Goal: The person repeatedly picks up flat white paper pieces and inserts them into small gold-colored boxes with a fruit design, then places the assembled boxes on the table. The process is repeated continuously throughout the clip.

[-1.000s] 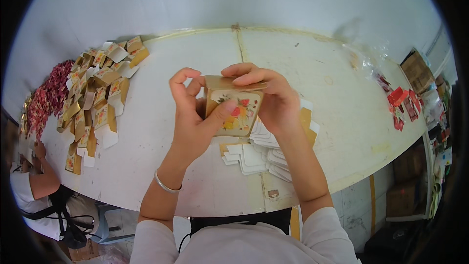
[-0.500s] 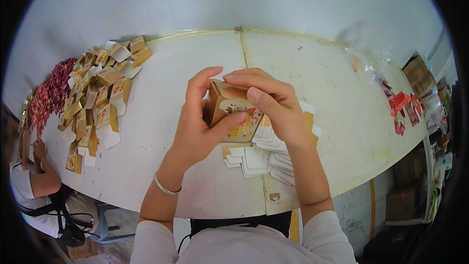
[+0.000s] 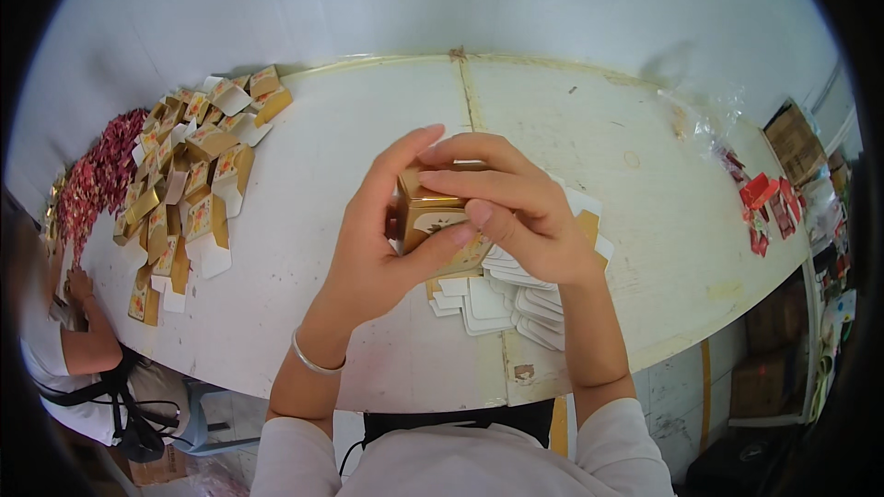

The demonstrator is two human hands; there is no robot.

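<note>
A small gold carton (image 3: 433, 220) with a flower print is held above the middle of the white table. My left hand (image 3: 387, 221) wraps its left side, the thumb across the printed front. My right hand (image 3: 516, 212) grips it from the right, its fingers lying over the top and the thumb at the upper front edge. Those fingers hide much of the top and right side. Under and beside my right hand lies a fanned stack of flat white-and-gold carton blanks (image 3: 488, 304).
At the left is a heap of folded gold cartons (image 3: 207, 143), several with white flaps open. Beyond it lies a pile of small red packets (image 3: 97, 166), where a co-worker's hand (image 3: 78, 285) rests. Red wrappers (image 3: 764, 198) and clear plastic (image 3: 704, 120) lie at the right.
The carton has tilted so its top shows more and its printed front less. My right fingers have shifted down over its top.
</note>
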